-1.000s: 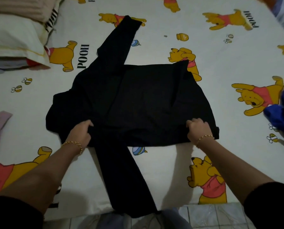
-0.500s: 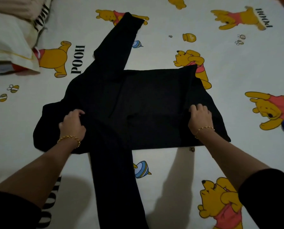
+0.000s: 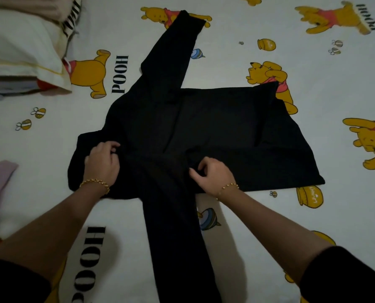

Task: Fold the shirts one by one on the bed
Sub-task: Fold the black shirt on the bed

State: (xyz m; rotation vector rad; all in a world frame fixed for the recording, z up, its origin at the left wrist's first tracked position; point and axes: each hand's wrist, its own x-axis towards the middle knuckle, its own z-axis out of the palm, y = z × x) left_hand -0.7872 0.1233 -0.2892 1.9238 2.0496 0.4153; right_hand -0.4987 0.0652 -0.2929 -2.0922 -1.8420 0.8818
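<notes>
**A:** Where is the shirt found in the head view?

**B:** The black shirt (image 3: 221,132) is seen spread flat on the bed (image 3: 236,66), its body lying sideways. The far sleeve (image 3: 173,53) is stretched away from the person, and the near sleeve (image 3: 177,237) is run down toward the bed's near edge.

**A:** How are the fingers placed?

**B:** The left hand (image 3: 102,164) is set on the shirt's left end, with its fingers curled into a bunch of cloth. The right hand (image 3: 212,174) is set where the near sleeve joins the body, and cloth is pinched between thumb and fingers.

**A:** How is the cloth judged to handle?

**B:** It is judged soft, limp and light. No shape will be kept unless it is laid down and smoothed.

**A:** Where should hold be taken?

**B:** The near sleeve is best taken at its root and again further along, then lifted and laid across the body. Edges and seams should be pinched rather than the middle, so that bunching is avoided.
</notes>
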